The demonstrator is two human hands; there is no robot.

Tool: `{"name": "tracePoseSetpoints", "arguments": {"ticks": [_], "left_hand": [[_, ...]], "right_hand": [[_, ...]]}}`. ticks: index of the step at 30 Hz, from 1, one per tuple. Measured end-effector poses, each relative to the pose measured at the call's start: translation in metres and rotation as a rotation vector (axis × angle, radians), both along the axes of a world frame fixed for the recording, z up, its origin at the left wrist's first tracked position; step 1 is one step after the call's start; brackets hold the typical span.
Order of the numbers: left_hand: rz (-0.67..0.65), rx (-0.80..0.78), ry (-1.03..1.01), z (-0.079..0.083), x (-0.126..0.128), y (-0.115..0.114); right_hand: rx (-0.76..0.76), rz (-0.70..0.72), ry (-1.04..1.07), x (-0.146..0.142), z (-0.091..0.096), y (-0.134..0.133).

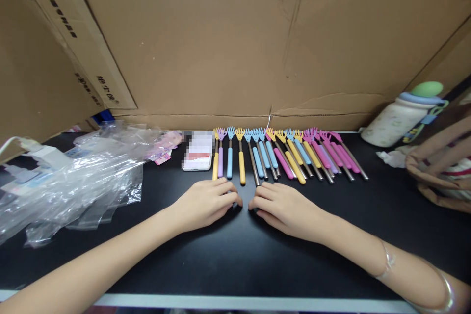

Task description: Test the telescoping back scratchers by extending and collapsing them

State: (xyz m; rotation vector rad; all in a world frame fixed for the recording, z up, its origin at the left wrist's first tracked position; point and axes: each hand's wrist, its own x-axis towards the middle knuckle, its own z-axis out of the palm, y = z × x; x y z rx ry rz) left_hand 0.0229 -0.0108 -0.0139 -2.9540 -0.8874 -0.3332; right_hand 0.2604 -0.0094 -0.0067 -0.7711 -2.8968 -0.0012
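Observation:
Both my hands rest on the black table top with palms down and fingers loosely bent, and no object shows in either. My left hand [211,203] lies just below a yellow back scratcher [242,167] and a light blue back scratcher [230,162], apart from both. Facing it across a small gap, my right hand [283,208] is close to the bare metal end of another blue back scratcher [253,157]. Several more in pink, yellow, purple and blue, such as a pink back scratcher [283,162], lie to the right, some overlapping, their claw heads toward the cardboard.
Crumpled clear plastic bags [91,176] cover the left side, near a white charger [51,157]. A phone [197,151] lies left of the row. At right are a tilted white bottle [397,120] and a brown bag [434,167]. Cardboard [221,44] walls the back.

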Motion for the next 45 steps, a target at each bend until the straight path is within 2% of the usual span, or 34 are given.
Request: {"name": "tracePoseSetpoints", "arguments": {"ticks": [14, 21, 27, 36, 45], "left_hand": [[-0.01, 0.03, -0.018, 0.0, 0.0, 0.0], [-0.005, 0.031, -0.032, -0.001, -0.001, 0.0], [0.004, 0.042, -0.051, -0.001, -0.001, 0.0], [-0.006, 0.057, -0.015, -0.002, 0.0, 0.001], [-0.005, 0.078, -0.012, -0.001, -0.001, 0.0]], "right_hand": [[0.072, 0.039, 0.057, 0.001, -0.001, 0.003], [0.134, -0.155, 0.195, 0.01, 0.002, 0.019], [0.18, -0.249, 0.098, 0.016, -0.009, 0.026], [0.147, -0.221, 0.074, 0.013, -0.005, 0.019], [0.226, -0.134, 0.094, 0.009, -0.004, 0.014]]}}
